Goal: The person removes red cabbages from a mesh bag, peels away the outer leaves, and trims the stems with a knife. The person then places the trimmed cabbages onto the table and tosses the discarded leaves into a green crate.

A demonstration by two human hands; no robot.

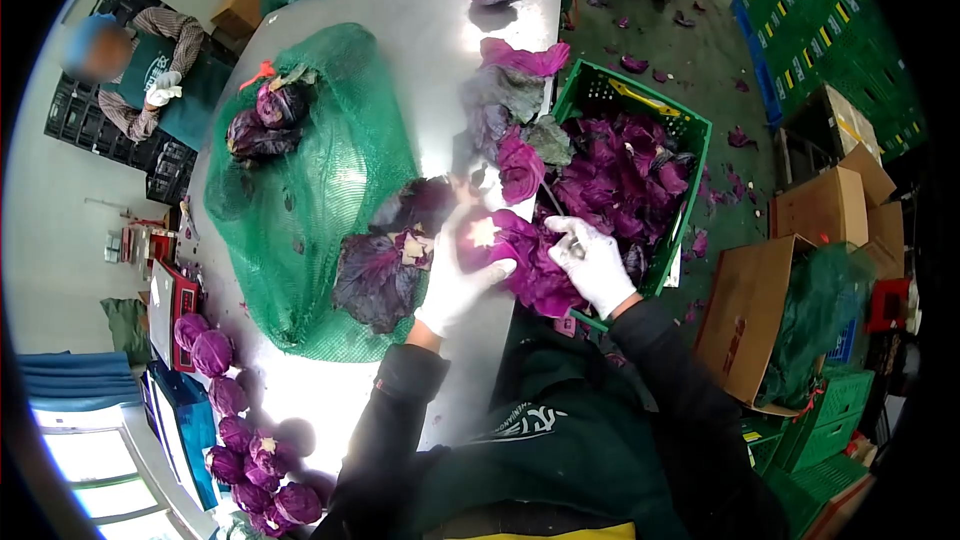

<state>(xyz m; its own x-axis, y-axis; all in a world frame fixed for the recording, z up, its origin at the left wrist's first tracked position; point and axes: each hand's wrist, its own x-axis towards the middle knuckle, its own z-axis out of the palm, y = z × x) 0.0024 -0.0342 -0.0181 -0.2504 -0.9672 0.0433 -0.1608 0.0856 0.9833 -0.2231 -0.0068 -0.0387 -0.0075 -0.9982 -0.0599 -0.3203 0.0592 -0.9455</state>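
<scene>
My left hand (460, 285), in a white glove, is closed around the side of a red cabbage (512, 230) whose pale cut stem faces up. Just to its right, over the near edge of the crate, my gloved right hand (597, 268) has its fingers closed on what looks like a small knife (552, 202); most of it is hidden or blurred. Loose purple leaves hang below the cabbage between both hands. Left of my left hand lie dark outer leaves (380, 280) with a pale cut stem piece.
A green crate (700, 155) of purple leaves stands at the table's right edge. On the metal table (430, 20) lie a green mesh bag (340, 180) with dark cabbages and several trimmed cabbages (228, 397). Across the table is a co-worker (160, 70). Cardboard boxes (750, 310) stand right.
</scene>
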